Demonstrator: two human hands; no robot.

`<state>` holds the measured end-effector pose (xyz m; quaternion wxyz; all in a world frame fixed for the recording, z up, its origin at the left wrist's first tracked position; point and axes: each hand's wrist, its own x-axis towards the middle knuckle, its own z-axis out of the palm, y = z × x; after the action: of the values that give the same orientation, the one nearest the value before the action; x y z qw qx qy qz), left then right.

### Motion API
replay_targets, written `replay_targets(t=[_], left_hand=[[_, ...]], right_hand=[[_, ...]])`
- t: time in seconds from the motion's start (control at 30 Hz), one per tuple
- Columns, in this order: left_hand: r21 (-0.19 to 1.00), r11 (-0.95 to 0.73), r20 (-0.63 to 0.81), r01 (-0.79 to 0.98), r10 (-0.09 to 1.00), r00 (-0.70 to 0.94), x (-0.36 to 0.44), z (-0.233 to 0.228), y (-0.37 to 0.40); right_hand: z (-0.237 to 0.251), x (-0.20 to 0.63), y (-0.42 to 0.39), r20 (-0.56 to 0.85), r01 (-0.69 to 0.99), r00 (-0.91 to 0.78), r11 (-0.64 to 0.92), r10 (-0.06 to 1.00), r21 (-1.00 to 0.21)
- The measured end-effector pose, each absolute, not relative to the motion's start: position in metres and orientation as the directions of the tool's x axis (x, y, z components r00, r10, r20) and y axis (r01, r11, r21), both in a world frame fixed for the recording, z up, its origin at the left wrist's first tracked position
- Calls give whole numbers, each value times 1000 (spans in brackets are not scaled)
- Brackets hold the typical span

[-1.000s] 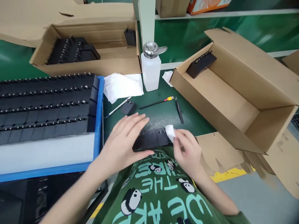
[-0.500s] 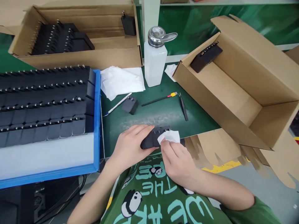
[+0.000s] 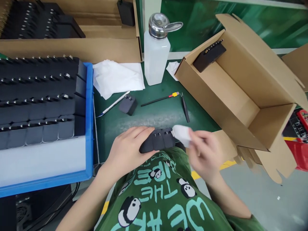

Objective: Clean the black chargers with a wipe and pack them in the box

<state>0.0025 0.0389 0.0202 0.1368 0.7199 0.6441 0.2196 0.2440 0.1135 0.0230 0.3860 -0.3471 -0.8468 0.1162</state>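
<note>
My left hand is closed around a short row of black power adapters with metal prongs facing up, held above the table's front edge. A white wipe is pinched in my right hand, just off the right end of the row; this hand is blurred by motion. Beyond them on the green table lie a single black adapter, a silver pen, a thin black stick with a red and yellow end and black tweezers.
A white pump bottle stands behind, beside folded white wipes. On the left is a blue-edged tray with rows of adapters. Cardboard boxes stand at the back left and right, each with adapters inside.
My right hand has drawn the wipe to the right, away from the adapters' prongs. My left hand still holds the row. The whole view has shifted slightly.
</note>
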Motion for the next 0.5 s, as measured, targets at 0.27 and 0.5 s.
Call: replay_targets(t=[0.27, 0.5], left_hand=[[476, -107, 90, 873, 993, 73, 2, 20, 41], [282, -378, 390, 882, 885, 254, 9, 40, 25]], right_hand=[[10, 238, 102, 449, 305, -772, 882, 449, -358], [36, 253, 159, 355, 228, -416, 474, 837, -851]])
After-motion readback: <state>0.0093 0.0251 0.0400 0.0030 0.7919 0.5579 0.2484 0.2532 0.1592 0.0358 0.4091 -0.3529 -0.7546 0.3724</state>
